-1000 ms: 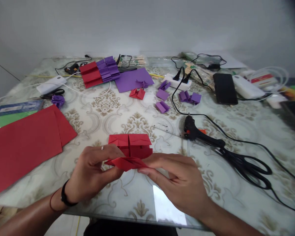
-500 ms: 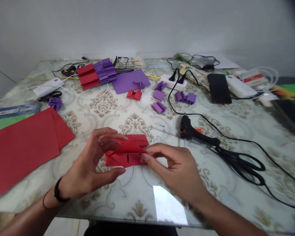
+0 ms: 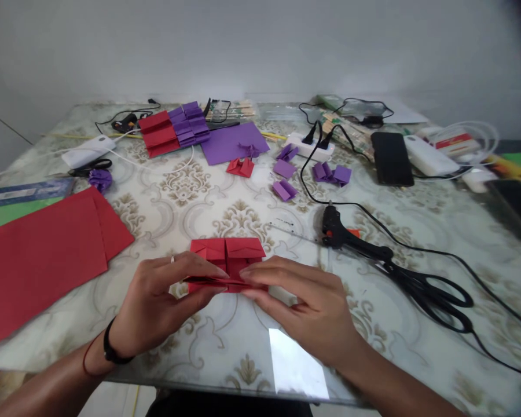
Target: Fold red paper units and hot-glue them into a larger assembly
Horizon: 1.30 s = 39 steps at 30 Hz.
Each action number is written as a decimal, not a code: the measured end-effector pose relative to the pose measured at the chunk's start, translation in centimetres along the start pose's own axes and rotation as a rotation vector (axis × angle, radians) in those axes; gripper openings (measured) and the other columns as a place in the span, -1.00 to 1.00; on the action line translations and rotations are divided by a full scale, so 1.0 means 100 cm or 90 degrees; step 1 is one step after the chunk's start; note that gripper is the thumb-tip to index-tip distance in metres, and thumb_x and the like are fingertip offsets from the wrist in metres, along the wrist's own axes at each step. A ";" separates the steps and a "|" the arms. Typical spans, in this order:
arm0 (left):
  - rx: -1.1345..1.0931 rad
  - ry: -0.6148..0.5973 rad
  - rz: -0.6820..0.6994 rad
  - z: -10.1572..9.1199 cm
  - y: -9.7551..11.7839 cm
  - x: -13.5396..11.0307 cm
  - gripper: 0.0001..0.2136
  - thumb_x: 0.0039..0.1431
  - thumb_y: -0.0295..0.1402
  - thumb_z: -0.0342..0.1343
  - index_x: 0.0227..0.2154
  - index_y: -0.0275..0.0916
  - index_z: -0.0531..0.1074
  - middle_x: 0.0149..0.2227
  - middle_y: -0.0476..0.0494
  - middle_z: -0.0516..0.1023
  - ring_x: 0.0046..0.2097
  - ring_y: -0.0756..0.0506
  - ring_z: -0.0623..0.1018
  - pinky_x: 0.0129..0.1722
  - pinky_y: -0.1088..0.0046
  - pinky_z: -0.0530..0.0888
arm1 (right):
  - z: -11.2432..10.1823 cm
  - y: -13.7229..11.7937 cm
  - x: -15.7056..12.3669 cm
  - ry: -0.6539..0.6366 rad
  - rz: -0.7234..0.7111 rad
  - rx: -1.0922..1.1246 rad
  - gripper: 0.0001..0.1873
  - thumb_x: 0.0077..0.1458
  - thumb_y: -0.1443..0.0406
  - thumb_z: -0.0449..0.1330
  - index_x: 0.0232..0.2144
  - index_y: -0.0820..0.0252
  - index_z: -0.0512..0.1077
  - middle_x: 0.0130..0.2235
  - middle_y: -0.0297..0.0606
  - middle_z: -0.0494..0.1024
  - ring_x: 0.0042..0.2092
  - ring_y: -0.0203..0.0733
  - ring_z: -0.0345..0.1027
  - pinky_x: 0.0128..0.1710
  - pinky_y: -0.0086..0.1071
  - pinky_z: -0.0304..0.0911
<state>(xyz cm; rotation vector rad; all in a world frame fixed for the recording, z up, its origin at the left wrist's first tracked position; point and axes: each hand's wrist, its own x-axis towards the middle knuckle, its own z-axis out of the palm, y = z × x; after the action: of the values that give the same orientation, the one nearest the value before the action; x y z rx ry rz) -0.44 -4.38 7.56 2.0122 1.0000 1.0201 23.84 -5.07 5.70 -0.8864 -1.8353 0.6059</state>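
In front of me lie folded red paper pieces (image 3: 245,248), side by side with a dark gap between them. Just above their near part I hold a thin red paper strip (image 3: 226,282), seen nearly edge-on. My left hand (image 3: 169,301) pinches its left part between thumb and fingers. At the other end my right hand (image 3: 304,301) pinches it the same way, fingertips close to those of the left. The fingers hide some of the strip and of the pieces beneath.
Red sheets (image 3: 47,260) lie on the left. Small purple folded pieces (image 3: 284,190) and a red one (image 3: 240,167) lie farther back. A black glue gun (image 3: 351,237) and black-handled scissors (image 3: 434,295) are on the right, with a cord running past them.
My left hand has closed from an open curve onto the red paper. The raised paper, a pointed flap before, now shows as a narrow strip held at both ends.
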 end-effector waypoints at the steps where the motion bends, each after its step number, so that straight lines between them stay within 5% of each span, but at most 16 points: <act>1: -0.008 -0.001 0.002 0.001 0.000 0.000 -0.85 0.30 -0.44 0.33 -0.12 -0.08 0.63 -0.20 0.02 0.77 -0.18 -0.07 0.74 -0.15 0.47 0.63 | 0.000 0.000 0.000 0.002 -0.004 -0.002 -0.90 0.20 0.44 0.42 -0.23 0.19 0.67 -0.25 -0.19 0.77 -0.25 -0.16 0.69 -0.24 -0.37 0.63; 6: -0.026 -0.039 -0.026 0.002 0.000 0.002 -0.83 0.29 -0.37 0.37 -0.09 -0.06 0.66 -0.17 -0.03 0.78 -0.15 -0.10 0.75 -0.12 0.45 0.63 | -0.001 -0.002 0.000 -0.006 -0.024 -0.011 -0.85 0.23 0.47 0.37 -0.24 0.13 0.67 -0.24 -0.23 0.78 -0.25 -0.14 0.70 -0.23 -0.31 0.64; 11: -0.024 -0.056 -0.058 0.001 0.002 0.003 -0.93 0.33 -0.32 0.32 -0.23 -0.06 0.72 -0.28 -0.03 0.78 -0.29 -0.09 0.74 -0.29 0.50 0.58 | -0.001 -0.005 0.001 -0.014 -0.010 0.042 -0.84 0.24 0.48 0.35 -0.26 0.13 0.66 -0.28 -0.24 0.77 -0.28 -0.17 0.69 -0.27 -0.34 0.62; 17: 0.029 -0.042 -0.112 0.004 0.002 0.003 -0.91 0.29 -0.21 0.36 -0.27 -0.04 0.74 -0.49 0.05 0.70 -0.55 0.02 0.54 -0.50 0.56 0.41 | 0.004 -0.006 0.002 -0.062 0.121 0.114 -0.90 0.26 0.41 0.33 -0.32 0.16 0.61 -0.35 -0.29 0.69 -0.35 -0.25 0.59 -0.40 -0.43 0.48; 24: -0.025 -0.080 -0.194 0.011 0.005 0.005 -0.84 0.31 -0.24 0.33 -0.37 -0.14 0.72 -0.48 0.05 0.70 -0.54 0.06 0.46 -0.50 0.58 0.35 | 0.008 -0.007 0.000 -0.078 0.202 0.145 -0.82 0.30 0.36 0.29 -0.39 0.16 0.62 -0.38 -0.31 0.69 -0.37 -0.27 0.54 -0.41 -0.44 0.38; 32: -0.206 -0.131 -0.297 0.010 -0.006 0.009 -0.76 0.37 -0.18 0.26 -0.25 -0.21 0.74 -0.36 -0.11 0.76 -0.30 -0.10 0.69 -0.26 0.42 0.60 | 0.007 -0.004 0.004 -0.079 0.334 0.198 -0.83 0.24 0.24 0.31 -0.39 0.15 0.62 -0.39 -0.32 0.69 -0.38 -0.25 0.50 -0.40 -0.44 0.41; 39: -0.158 -0.141 -0.322 0.014 -0.005 0.009 -0.77 0.34 -0.19 0.27 -0.35 -0.21 0.70 -0.41 -0.08 0.75 -0.35 -0.08 0.70 -0.32 0.48 0.60 | 0.008 -0.002 0.002 -0.136 0.361 0.186 -0.73 0.26 0.18 0.29 -0.44 0.19 0.61 -0.47 -0.34 0.58 -0.43 -0.29 0.35 -0.48 -0.45 0.24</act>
<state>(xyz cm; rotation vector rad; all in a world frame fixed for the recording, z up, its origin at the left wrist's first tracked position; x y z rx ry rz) 0.93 -3.72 6.83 1.5196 1.1201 0.5980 23.02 -5.06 5.66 -1.1783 -1.6118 1.3307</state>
